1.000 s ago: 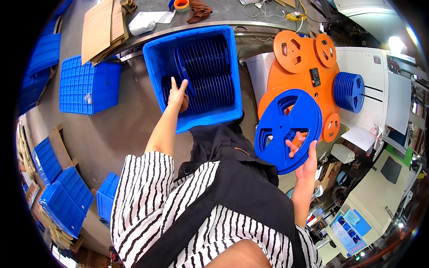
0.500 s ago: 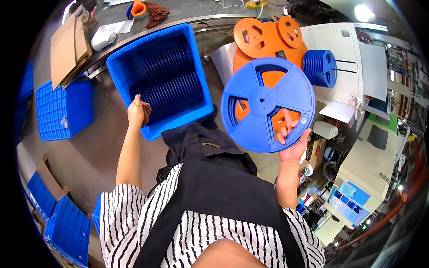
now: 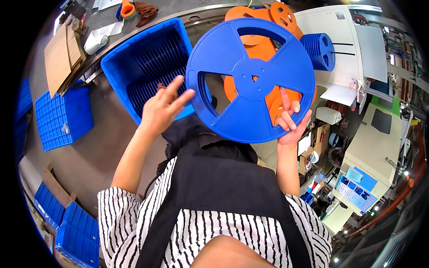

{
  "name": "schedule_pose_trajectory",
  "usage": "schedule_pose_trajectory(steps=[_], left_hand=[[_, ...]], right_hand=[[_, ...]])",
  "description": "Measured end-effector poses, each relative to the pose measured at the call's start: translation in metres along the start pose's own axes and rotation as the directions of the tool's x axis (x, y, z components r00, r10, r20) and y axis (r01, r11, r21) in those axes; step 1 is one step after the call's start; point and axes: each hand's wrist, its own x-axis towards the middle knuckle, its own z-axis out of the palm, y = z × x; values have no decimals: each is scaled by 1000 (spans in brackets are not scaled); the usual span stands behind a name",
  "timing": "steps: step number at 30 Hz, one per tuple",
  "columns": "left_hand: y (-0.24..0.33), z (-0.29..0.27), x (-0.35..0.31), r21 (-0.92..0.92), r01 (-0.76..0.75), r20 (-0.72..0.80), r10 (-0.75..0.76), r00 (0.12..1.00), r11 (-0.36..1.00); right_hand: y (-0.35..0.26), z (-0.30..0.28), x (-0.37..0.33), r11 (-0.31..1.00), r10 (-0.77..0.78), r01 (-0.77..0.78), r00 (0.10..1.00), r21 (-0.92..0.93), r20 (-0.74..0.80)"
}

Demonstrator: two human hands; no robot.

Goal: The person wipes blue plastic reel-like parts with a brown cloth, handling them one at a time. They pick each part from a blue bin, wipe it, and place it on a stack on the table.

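Observation:
A large blue plastic reel (image 3: 243,105) with cut-out windows is held up in front of me. My right hand (image 3: 289,127) grips its lower right rim, some fingers showing through a window. Just left of the reel, my left hand (image 3: 163,107) is empty with its fingers spread, apart from the rim as far as I can see. Behind that hand stands a blue crate (image 3: 118,89) holding several dark blue reels (image 3: 154,62) on edge in two rows. The held reel partly hides an orange round-plated fixture (image 3: 261,47).
A stack of small blue reels (image 3: 318,51) sits on a rod beside a white cabinet (image 3: 344,33). A grey workbench (image 3: 178,9) runs along the back, with cardboard sheets (image 3: 65,56) at its left. An upturned blue crate (image 3: 62,118) rests on the floor at left.
The reel has come up closer and now fills more of the view. My left hand has moved right from the crate's edge toward the reel, its fingers spreading.

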Motion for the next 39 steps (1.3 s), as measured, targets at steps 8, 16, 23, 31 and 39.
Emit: schedule_pose_trajectory(steps=[8, 16, 23, 31, 39], left_hand=[[24, 10, 9, 168, -203, 124, 184, 975, 965], [37, 8, -2, 83, -155, 115, 145, 983, 984], [30, -9, -22, -532, 480, 311, -367, 877, 697], [7, 17, -79, -790, 290, 592, -548, 591, -540], [3, 19, -108, -758, 164, 583, -543, 605, -631]], right_hand=[[2, 7, 8, 999, 43, -42, 998, 13, -52], [0, 19, 8, 984, 72, -77, 997, -158, -39], [-10, 23, 9, 810, -109, -126, 927, -573, -358], [-19, 8, -12, 776, -257, -14, 907, -631, -335], [-13, 3, -15, 846, -163, -42, 928, -531, -335]])
